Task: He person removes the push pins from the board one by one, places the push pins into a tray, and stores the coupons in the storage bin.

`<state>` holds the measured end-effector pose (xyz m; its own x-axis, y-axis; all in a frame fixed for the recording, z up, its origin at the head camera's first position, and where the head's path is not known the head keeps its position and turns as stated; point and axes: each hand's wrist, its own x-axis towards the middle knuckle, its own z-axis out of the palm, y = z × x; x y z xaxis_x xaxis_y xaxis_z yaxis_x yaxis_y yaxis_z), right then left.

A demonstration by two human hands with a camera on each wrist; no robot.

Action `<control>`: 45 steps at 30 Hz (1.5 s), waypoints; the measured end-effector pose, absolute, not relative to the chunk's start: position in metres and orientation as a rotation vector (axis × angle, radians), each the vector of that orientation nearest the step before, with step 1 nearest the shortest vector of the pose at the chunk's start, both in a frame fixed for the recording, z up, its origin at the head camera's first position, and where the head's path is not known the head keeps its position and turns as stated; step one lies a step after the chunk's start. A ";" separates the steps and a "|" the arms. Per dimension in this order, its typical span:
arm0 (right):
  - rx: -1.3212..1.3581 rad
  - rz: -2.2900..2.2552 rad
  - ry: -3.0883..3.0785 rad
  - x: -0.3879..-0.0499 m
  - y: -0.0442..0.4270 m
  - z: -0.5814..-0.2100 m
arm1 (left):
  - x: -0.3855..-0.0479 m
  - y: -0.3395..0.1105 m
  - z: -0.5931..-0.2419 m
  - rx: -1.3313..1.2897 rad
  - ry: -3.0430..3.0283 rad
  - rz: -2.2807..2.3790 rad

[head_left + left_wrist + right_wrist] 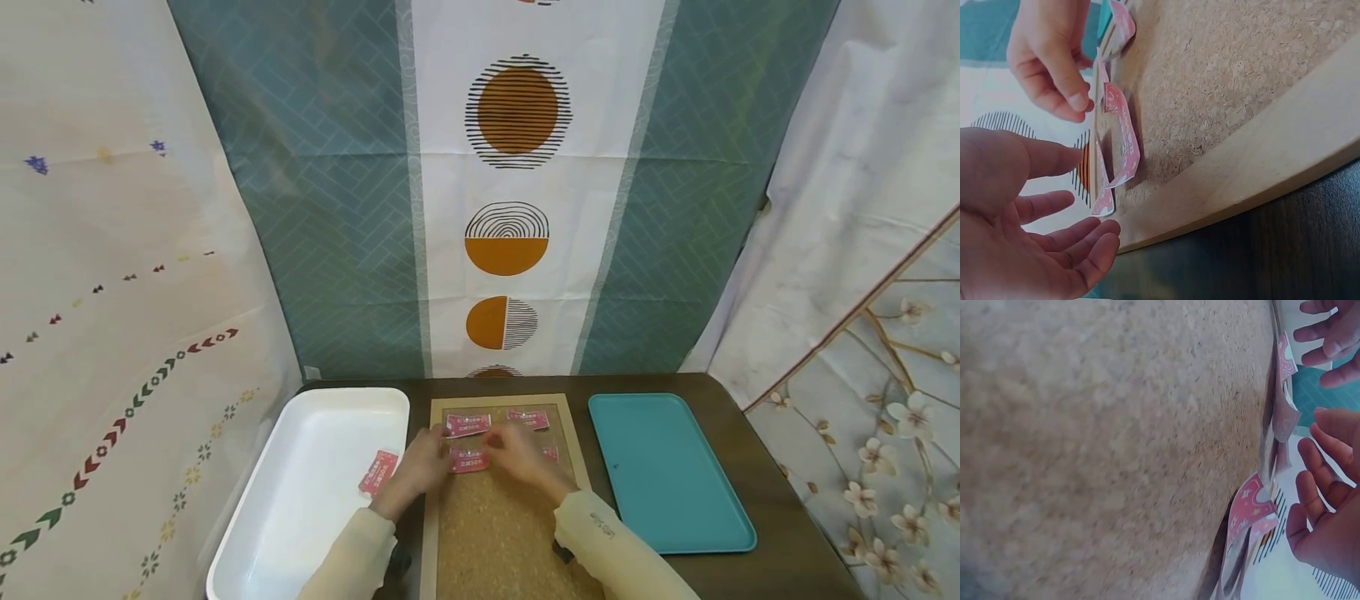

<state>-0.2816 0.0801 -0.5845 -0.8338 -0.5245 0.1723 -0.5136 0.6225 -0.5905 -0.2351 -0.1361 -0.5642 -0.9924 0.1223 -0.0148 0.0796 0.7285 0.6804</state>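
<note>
At the left of the dark tabletop (772, 517) stands a white tray (292, 500), one pink ticket (378, 472) lying toward its right side. Next comes the left hand (422, 462), fingers spread and loose, beside the left frame edge of a cork board (487, 533). Near the board's far end sit four more pink tickets in two rows: upper left (468, 425), lower left (468, 461), upper right (529, 418), lower right (551, 453). The right hand (525, 458), its fingers loosely bent and apart, hovers between the columns, partly covering the right-hand pair. Rightmost lies a teal tray (667, 475).
</note>
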 end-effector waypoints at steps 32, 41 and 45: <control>-0.763 -0.936 2.938 -0.281 0.051 -0.611 | -0.236 -0.129 -0.571 0.115 2.795 1.119; -0.831 -0.942 2.957 -0.285 0.050 -0.613 | -0.236 -0.127 -0.575 0.138 2.788 1.130; -0.868 -0.929 2.983 -0.283 0.049 -0.615 | -0.236 -0.127 -0.577 0.138 2.788 1.128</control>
